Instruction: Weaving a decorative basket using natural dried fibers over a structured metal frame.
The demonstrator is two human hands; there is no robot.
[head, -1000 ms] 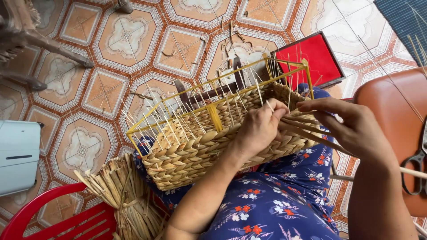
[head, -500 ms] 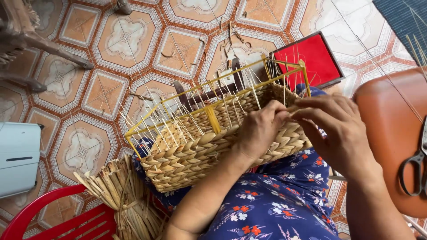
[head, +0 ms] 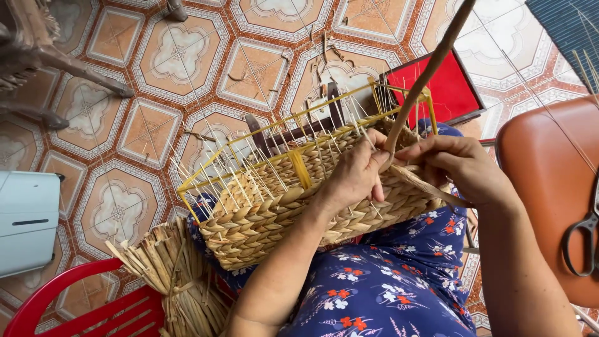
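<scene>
A half-woven rectangular straw basket on a yellow wire frame [head: 293, 200] is propped on the lap. Its right corner is pinched by the left hand [head: 357, 178], fingers closed, while a long tan straw strand [head: 430, 68] is gripped by the right hand [head: 458, 165].

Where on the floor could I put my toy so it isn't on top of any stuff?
The tiled floor shows bare between the white box at the left edge and the woven basket. Beyond the basket it is littered with straw scraps. Near the lap it is crowded: a straw bundle on a red chair, and scissors on the brown seat.
</scene>
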